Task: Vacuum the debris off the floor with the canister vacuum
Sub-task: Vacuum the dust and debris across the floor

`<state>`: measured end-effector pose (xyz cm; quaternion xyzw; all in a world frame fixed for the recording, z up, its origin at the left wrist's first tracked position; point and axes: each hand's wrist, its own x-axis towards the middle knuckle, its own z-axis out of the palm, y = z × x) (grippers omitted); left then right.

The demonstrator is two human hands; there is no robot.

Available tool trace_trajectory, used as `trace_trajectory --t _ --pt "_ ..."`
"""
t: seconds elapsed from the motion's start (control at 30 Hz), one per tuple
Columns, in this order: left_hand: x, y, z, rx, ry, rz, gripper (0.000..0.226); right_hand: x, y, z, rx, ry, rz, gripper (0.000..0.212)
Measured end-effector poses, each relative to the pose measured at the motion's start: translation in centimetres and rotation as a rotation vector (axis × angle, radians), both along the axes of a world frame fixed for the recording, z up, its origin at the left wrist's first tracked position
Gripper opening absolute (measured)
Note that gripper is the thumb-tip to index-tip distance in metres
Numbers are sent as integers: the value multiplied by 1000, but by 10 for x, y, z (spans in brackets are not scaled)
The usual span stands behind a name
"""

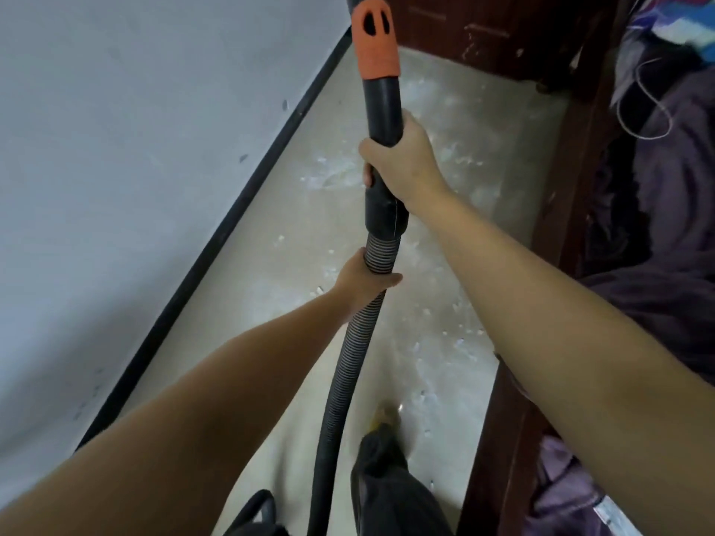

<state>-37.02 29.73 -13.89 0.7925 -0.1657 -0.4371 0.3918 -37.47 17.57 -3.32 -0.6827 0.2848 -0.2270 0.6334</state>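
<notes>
Mid-sweep: right hand (402, 164) grips wand (383, 106), left hand (361, 278) grips hose (350, 342); next, steer nozzle onto debris (460, 342).

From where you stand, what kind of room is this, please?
Probably a bedroom at home: a dark wooden bed frame heaped with rumpled bedding on the right, a narrow strip of pale floor beside a plain wall with black skirting.
</notes>
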Motion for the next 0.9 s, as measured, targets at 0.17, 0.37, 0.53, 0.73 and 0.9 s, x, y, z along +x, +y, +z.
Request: trace_trajectory --t 0.17,0.37,0.53,0.73,0.9 --pt "21 -45 2 75 294 -200 28 -6 -46 -5 14 -21 68 21" --pt "0 -92 -11 60 102 -138 19 -12 -89 -17 10 60 -93 18" --pt "-12 -137 -25 73 -61 -156 17 -15 -131 -31 20 160 -422 18" --pt "19 -198 -44 26 240 -313 18 1 -196 -56 62 293 -628 18" --pt "106 -256 -65 75 589 -745 15 38 -237 -77 207 249 -637 17"
